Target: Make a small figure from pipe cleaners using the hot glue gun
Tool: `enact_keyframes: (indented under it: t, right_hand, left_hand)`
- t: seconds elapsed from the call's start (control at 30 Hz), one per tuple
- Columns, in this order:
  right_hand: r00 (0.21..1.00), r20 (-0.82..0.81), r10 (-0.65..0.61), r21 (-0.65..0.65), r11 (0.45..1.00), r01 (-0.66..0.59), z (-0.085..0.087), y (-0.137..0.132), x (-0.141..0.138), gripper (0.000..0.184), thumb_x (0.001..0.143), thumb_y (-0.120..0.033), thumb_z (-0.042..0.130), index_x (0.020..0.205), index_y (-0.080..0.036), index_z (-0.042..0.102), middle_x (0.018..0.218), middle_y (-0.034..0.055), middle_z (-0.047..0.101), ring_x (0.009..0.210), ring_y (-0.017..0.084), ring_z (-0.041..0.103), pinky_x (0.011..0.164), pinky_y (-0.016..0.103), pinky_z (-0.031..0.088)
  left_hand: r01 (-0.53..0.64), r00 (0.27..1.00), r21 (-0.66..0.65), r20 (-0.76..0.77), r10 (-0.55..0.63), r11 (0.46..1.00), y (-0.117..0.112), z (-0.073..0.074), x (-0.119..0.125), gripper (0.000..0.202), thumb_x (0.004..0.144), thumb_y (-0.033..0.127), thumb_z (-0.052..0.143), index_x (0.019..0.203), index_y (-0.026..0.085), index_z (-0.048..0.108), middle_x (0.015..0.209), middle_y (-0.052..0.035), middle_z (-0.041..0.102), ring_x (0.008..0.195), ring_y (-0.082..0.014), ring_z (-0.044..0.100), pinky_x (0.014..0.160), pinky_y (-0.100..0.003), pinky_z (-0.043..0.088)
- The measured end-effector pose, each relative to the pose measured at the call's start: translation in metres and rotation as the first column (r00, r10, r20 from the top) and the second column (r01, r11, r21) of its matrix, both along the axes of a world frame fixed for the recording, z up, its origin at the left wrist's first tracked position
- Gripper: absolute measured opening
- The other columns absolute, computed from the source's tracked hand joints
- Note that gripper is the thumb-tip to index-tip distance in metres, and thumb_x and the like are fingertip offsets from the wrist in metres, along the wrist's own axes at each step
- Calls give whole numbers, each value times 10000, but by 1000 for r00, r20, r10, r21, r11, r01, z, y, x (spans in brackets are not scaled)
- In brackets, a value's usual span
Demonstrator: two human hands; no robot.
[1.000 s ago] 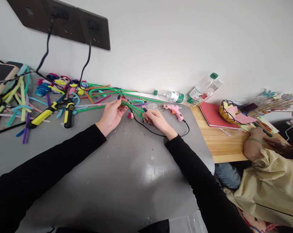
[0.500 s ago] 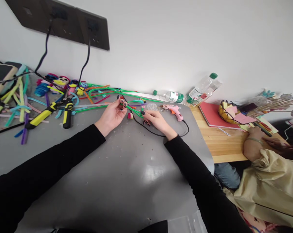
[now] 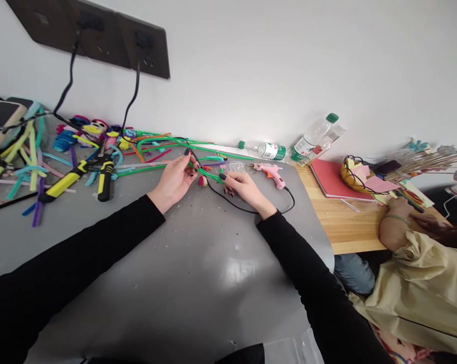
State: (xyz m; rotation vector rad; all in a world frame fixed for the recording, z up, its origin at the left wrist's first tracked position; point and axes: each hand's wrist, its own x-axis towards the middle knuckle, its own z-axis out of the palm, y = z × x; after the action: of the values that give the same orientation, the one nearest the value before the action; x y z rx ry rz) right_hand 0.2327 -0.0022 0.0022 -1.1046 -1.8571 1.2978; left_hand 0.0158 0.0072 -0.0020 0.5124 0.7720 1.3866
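Observation:
Green pipe cleaners (image 3: 210, 175) stretch between my two hands above the grey table (image 3: 183, 273). My left hand (image 3: 175, 177) pinches their left end, thumb and fingers closed near a small reddish bit that is mostly hidden. Farther right, my right hand (image 3: 243, 188) is closed on the same green stems, its fingertips curled under. A small pink and yellow piece (image 3: 202, 181) lies on the table between the hands. Just beyond my right hand rests a pink glue gun (image 3: 270, 173), its black cord looping beneath my wrist.
Yellow-black pliers (image 3: 71, 179) and loose coloured pipe cleaners (image 3: 33, 156) cover the left side. Plastic bottles (image 3: 314, 139) stand and lie by the wall. A red folder (image 3: 336, 182) and a basket (image 3: 359, 177) are on the wooden table, where another person's arm (image 3: 395, 222) rests.
My left fingers have turned slightly around the stem end, and the small reddish bit there is now more covered. My right hand stays nearly still.

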Motion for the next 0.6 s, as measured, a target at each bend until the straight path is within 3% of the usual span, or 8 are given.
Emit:
enact_keyframes:
  t: [0.27, 0.6]
  right_hand:
    - [999, -34, -17, 6, 1000, 17, -1, 1, -1, 617, 904, -752, 615, 642, -210, 482, 638, -15, 542, 572, 107, 461, 551, 266, 350]
    - [994, -104, -28, -61, 998, 21, -2, 2, -1, 545, 852, -723, 706, 788, -217, 513, 666, -37, 569, 575, 99, 481, 550, 248, 398]
  left_hand:
    - [-14, 999, 37, -48, 16, 999, 4, -7, -1, 171, 939, 99, 745, 770, 122, 746, 728, -20, 666, 622, -59, 584, 566, -145, 455]
    - [-17, 999, -25, -32, 16, 1000, 4, -5, -2, 292, 1036, 133, 601, 814, 94, 789, 745, -67, 701, 613, -68, 592, 544, -146, 461]
